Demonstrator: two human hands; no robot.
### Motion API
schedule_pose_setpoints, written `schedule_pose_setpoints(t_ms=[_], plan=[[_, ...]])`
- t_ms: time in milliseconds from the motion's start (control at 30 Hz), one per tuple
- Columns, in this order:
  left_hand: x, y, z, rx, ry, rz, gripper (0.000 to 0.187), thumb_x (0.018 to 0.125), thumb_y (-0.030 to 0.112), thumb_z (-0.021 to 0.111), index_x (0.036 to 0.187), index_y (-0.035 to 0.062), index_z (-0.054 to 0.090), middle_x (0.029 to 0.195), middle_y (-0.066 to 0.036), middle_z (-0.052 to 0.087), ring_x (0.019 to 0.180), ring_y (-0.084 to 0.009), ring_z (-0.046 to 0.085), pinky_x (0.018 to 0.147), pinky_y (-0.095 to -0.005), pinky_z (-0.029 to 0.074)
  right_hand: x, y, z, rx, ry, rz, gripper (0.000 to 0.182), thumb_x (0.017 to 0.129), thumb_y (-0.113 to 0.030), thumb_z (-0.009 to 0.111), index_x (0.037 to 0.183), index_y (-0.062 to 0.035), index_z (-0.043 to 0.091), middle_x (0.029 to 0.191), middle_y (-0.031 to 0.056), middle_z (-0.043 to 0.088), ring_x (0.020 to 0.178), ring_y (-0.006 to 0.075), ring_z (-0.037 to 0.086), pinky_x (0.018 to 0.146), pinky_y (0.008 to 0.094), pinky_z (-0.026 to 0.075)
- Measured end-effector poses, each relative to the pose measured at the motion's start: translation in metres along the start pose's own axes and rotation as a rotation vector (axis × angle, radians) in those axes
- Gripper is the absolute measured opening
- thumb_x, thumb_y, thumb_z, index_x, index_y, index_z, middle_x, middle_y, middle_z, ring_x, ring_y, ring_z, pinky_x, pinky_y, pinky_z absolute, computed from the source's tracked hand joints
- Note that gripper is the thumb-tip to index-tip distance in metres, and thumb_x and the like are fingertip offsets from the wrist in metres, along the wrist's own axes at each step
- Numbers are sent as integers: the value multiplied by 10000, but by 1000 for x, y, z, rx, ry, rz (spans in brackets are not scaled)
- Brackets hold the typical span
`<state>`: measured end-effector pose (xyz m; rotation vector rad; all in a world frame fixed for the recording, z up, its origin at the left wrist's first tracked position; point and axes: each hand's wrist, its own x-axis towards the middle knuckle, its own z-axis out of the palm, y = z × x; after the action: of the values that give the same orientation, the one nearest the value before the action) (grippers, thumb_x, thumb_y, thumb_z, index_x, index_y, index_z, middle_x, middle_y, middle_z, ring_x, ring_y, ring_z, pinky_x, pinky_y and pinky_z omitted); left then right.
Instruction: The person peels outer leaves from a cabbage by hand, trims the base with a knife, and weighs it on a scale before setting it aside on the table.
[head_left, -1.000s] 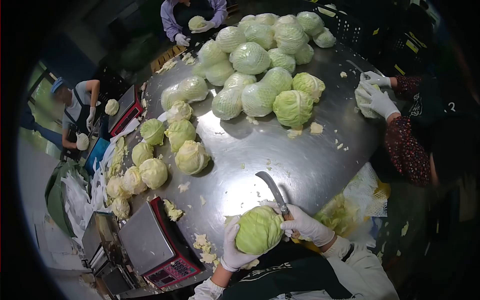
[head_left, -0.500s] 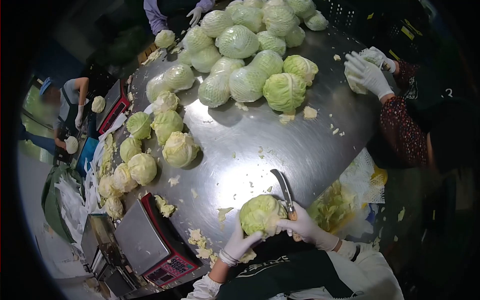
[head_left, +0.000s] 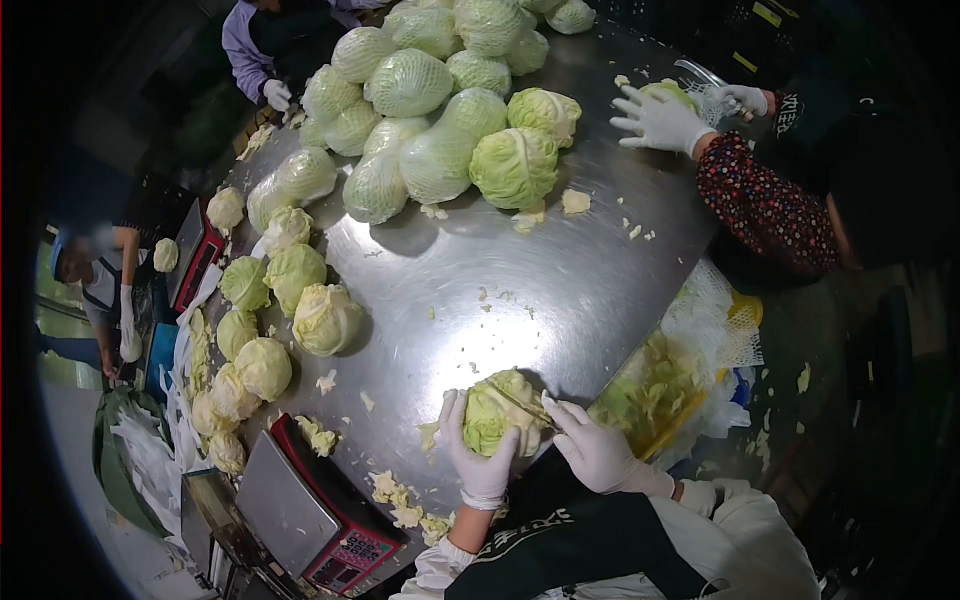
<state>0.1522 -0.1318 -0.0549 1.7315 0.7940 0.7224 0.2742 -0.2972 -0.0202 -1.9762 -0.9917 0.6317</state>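
Pale-green cabbage (head_left: pixel 497 410) cradled in the left hand's (head_left: pixel 480 458) grip, right hand (head_left: pixel 600 452) at its 4 o'clock clutching a knife (head_left: pixel 515 404); if the cabbage rolls, that knife could nick the left hand.

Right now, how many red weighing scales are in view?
2. A red, flat-topped weighing scale sits lower left at the shiny steel table; another red-sided weighing scale stands farther up the left. Others may be hidden.
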Motion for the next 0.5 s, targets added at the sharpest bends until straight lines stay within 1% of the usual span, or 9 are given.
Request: schedule_pose_setpoints(t_ms=[67, 167, 200, 300, 333, 367, 400, 467, 500], plan=[[2, 2, 1, 30, -19, 10, 802, 739, 175, 860, 1426, -19, 494, 1461, -207, 469, 1372, -361, 446, 1182, -485, 325, 3, -6, -3, -63, 11, 22, 545, 1016, -233, 538, 1539, -125, 427, 1367, 143, 588, 868, 376, 697, 728, 423, 577], [-4, 7, 3, 108, -35, 52, 805, 741, 172, 859, 1431, -19, 494, 1473, -212, 467, 1399, -366, 426, 1187, -484, 319, 13, -12, -4, -63, 68, 33, 528, 1016, -219, 538, 1526, -124, 444, 1302, 135, 618, 848, 367, 695, 713, 424, 574], [-4, 8, 4, 157, -28, 87, 804, 742, 174, 860, 1432, -19, 495, 1477, -212, 468, 1409, -368, 418, 1190, -482, 317, 17, -21, -8, -71, 17, 116, 521, 1012, -221, 548, 1515, -118, 457, 1252, 132, 632, 828, 352, 694, 701, 419, 571], [-8, -1, 4, 193, -5, 140, 829, 742, 199, 865, 1447, -11, 483, 1490, -213, 468, 1414, -371, 420, 1192, -477, 316, 31, -13, 0, -154, 19, 110, 518, 1024, -227, 541, 1520, -108, 448, 1265, 150, 647, 876, 359, 706, 751, 424, 575], [-11, -8, -1, 194, -6, 140, 829, 742, 199, 865, 1447, -11, 483, 1490, -213, 468, 1414, -371, 420, 1192, -477, 316, 36, 10, 15, 54, 201, 54, 463, 1044, -235, 530, 1476, -73, 502, 1260, 188, 668, 963, 385, 705, 833, 426, 571], [-13, -19, -10, 116, -28, 154, 849, 741, 216, 869, 1459, -3, 474, 1496, -210, 469, 1413, -366, 426, 1198, -477, 310, 45, 29, 16, 237, 234, 33, 420, 1059, -242, 525, 1418, -26, 556, 1233, 228, 684, 1011, 389, 705, 885, 412, 560], [-14, -32, -20, 36, -50, 174, 868, 739, 233, 873, 1471, 6, 465, 1503, -208, 469, 1411, -361, 431, 1204, -477, 304, 49, 34, 10, 319, 190, 92, 411, 1059, -238, 530, 1396, -6, 569, 1211, 235, 691, 1009, 368, 707, 892, 391, 553], [-21, -56, -50, -233, -95, -28, 895, 753, 278, 861, 1498, 17, 439, 1529, -192, 453, 1428, -337, 420, 1226, -466, 277, 53, 48, 4, 444, 88, 260, 414, 1062, -222, 530, 1390, 29, 561, 1177, 239, 703, 1017, 287, 698, 921, 340, 526], [-20, -58, -63, -335, -135, -86, 899, 758, 283, 855, 1504, 14, 432, 1534, -182, 445, 1432, -330, 416, 1231, -458, 269, 49, 53, 2, 444, 86, 257, 414, 1062, -222, 530, 1390, 29, 561, 1177, 239, 703, 1017, 287, 698, 921, 340, 526]])
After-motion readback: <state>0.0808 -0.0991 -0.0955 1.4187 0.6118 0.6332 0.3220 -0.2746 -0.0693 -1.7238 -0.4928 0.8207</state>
